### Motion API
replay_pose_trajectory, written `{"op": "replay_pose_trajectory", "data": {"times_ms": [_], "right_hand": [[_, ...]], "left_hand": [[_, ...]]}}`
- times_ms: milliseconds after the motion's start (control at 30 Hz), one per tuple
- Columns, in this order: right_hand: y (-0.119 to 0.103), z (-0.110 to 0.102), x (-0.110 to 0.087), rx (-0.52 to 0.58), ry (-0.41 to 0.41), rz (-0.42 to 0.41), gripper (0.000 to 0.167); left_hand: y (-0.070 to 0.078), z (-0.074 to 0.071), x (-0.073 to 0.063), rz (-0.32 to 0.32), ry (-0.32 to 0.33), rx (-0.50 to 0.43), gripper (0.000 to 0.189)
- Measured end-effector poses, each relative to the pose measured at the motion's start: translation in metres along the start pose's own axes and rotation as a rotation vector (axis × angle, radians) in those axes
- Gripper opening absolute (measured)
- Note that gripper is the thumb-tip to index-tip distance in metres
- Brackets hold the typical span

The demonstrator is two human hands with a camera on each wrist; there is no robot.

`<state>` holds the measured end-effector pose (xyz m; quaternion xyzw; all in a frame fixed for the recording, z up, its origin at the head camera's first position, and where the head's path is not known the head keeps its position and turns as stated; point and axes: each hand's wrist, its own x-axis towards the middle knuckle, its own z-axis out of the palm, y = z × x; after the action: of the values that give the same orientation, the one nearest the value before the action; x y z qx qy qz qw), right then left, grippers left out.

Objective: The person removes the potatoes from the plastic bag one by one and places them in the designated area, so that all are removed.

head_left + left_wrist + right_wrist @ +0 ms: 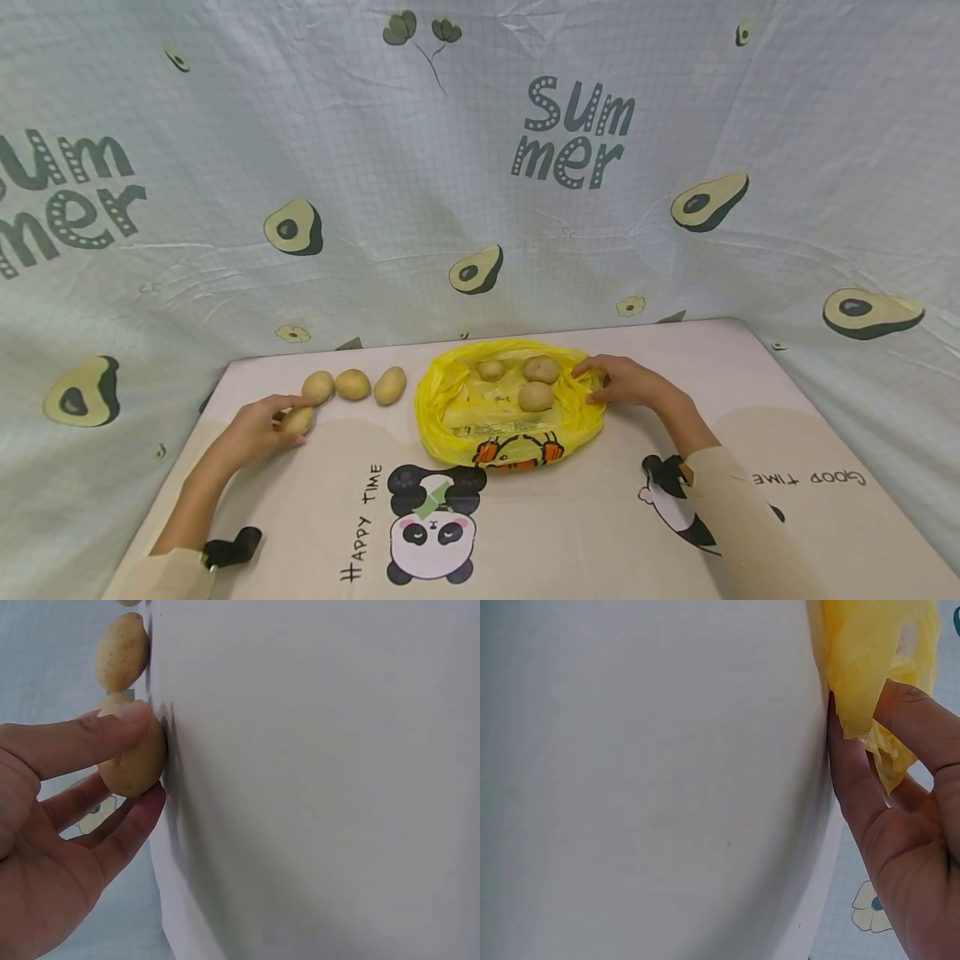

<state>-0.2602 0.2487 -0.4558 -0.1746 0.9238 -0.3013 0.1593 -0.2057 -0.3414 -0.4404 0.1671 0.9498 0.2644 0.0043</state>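
Note:
At the left of the table, my left hand [258, 427] holds a potato [297, 422] between thumb and fingers. The left wrist view shows this potato [135, 761] low against the tabletop, with another potato [122, 652] beyond it. Three more potatoes stand in a row behind: a left one [318, 387], a middle one [353, 384] and a right one [390, 386]. A yellow plastic bag [435, 408] lies with its mouth spread wide, three potatoes inside. At its right rim, my right hand [633, 383] grips the plastic [859, 667] between thumb and fingers.
The table [555, 533] has a pale cover printed with pandas and lettering. A hanging cloth [390, 192] with avocado prints rises behind the table and at its sides. Black straps [234, 547] circle both wrists.

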Motion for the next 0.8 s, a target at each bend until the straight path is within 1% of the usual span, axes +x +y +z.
{"op": "replay_pose_trajectory", "data": {"times_ms": [133,400,600,800], "right_hand": [[-0.0001,-0.0001,-0.0009,0.007,0.002,-0.002,0.041],[-0.0001,0.0006,-0.0016,-0.003,0.007,-0.003,0.040],[0.0007,0.0003,-0.0011,0.006,0.001,-0.002,0.040],[0.0016,0.0003,-0.0004,0.001,0.000,-0.006,0.040]], "left_hand": [[0.0023,0.0000,0.0006,-0.009,-0.016,0.001,0.053],[0.0023,0.0020,-0.0020,-0.009,-0.011,-0.008,0.050],[0.0041,0.0028,-0.0022,0.010,0.009,-0.006,0.047],[0.0062,0.0029,-0.0012,0.000,-0.001,-0.011,0.047]]}}
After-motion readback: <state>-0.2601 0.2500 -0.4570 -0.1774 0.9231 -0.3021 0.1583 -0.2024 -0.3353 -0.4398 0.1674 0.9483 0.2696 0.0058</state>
